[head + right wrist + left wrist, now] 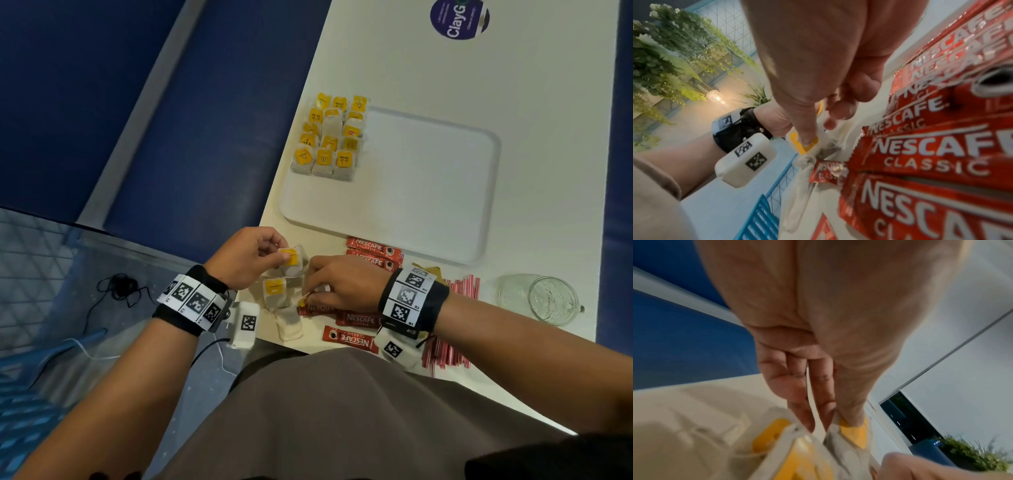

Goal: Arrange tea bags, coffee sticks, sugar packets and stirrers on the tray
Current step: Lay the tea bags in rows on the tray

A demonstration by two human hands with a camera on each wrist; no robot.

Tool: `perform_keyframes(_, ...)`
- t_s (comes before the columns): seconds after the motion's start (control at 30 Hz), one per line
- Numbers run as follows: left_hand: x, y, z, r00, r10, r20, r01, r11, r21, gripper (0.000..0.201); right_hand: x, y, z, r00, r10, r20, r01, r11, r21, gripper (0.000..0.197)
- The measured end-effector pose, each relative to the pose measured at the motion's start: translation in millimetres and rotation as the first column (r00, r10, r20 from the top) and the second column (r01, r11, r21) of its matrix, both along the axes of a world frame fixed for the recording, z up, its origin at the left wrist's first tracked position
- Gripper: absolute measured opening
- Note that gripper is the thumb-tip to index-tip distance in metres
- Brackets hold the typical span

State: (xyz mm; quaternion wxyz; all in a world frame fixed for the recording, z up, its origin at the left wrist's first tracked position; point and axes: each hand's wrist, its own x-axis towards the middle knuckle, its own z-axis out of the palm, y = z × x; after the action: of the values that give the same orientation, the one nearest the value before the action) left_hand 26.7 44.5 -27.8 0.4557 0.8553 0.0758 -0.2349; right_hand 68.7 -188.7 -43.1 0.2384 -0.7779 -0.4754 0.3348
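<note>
White desk (445, 75) is carrying the tray (428, 185), tea bags (329, 137) sitting gridded in its far-left corner. Left hand (245, 257) is pinching a loose tea bag (291, 260); right hand (342, 282) is pinching another's yellow tag (804, 144), probably untangling strings beside the coffee sticks (375, 251).

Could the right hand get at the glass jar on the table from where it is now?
Probably yes. The glass jar stands in the open on the table beside the right forearm, with only the flat red-and-white stirrers between. But the right hand is pinching a tea-bag tag, so it must let go first.
</note>
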Motion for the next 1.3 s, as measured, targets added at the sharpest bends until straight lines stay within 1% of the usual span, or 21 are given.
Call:
perform_keyframes(0.13, 1, -8, -3, 0.998, -0.058, 0.011, 0.057, 0.996, 0.064, 0.011, 5, -8, 5, 0.991, -0.112, -0.073, 0.116, 0.992, 0.05, 0.024)
perform_keyframes(0.3, 5, -14, 1, 0.997, -0.071, 0.014, 0.07, 0.995, 0.068, 0.012, 15, -21, 12, 0.953, -0.273, -0.129, 0.28, 0.959, 0.042, 0.017)
perform_keyframes(0.4, 6, -13, 4, 0.998, -0.066, 0.019, 0.065, 0.996, 0.061, 0.012, 23, -27, 14, 0.914, -0.365, -0.175, 0.38, 0.923, 0.058, 0.012)
perform_keyframes(0.5, 6, -13, 7, 0.996, -0.068, 0.055, 0.065, 0.996, 0.057, 0.011, 29, -32, 14, 0.884, -0.419, -0.208, 0.441, 0.895, 0.07, 0.011)
perform_keyframes(0.63, 8, -14, 15, 0.988, -0.122, 0.097, 0.115, 0.991, 0.074, 0.008, 35, -37, 20, 0.844, -0.479, -0.241, 0.512, 0.854, 0.093, 0.005)
perform_keyframes(0.73, 12, -17, 20, 0.993, -0.069, 0.095, 0.071, 0.997, -0.017, 0.006, 39, -39, 20, 0.816, -0.518, -0.256, 0.554, 0.828, 0.089, 0.004)
perform_keyframes(0.8, 16, -19, 21, 0.997, -0.01, 0.083, 0.018, 0.996, -0.086, 0.007, 43, -40, 18, 0.804, -0.535, -0.258, 0.572, 0.815, 0.093, 0.007)
perform_keyframes(0.93, 27, -23, 25, 0.996, 0.076, 0.047, -0.068, 0.986, -0.152, 0.009, 55, -40, 15, 0.786, -0.574, -0.231, 0.607, 0.788, 0.107, 0.017)
perform_keyframes(1.03, 37, -26, 28, 0.993, 0.111, 0.036, -0.104, 0.981, -0.165, 0.009, 66, -37, 13, 0.742, -0.637, -0.208, 0.666, 0.736, 0.121, 0.016)
perform_keyframes(1.13, 48, -28, 29, 0.989, 0.137, 0.055, -0.125, 0.976, -0.176, 0.01, 81, -30, 12, 0.693, -0.697, -0.185, 0.72, 0.681, 0.134, 0.012)
perform_keyframes(1.2, 57, -28, 29, 0.986, 0.15, 0.072, -0.136, 0.977, -0.161, 0.012, 92, -25, 10, 0.663, -0.73, -0.169, 0.749, 0.649, 0.132, 0.009)
perform_keyframes(1.3, 72, -26, 28, 0.985, 0.138, 0.104, -0.127, 0.987, -0.103, 0.014, 106, -15, 8, 0.641, -0.756, -0.131, 0.767, 0.628, 0.131, 0.01)
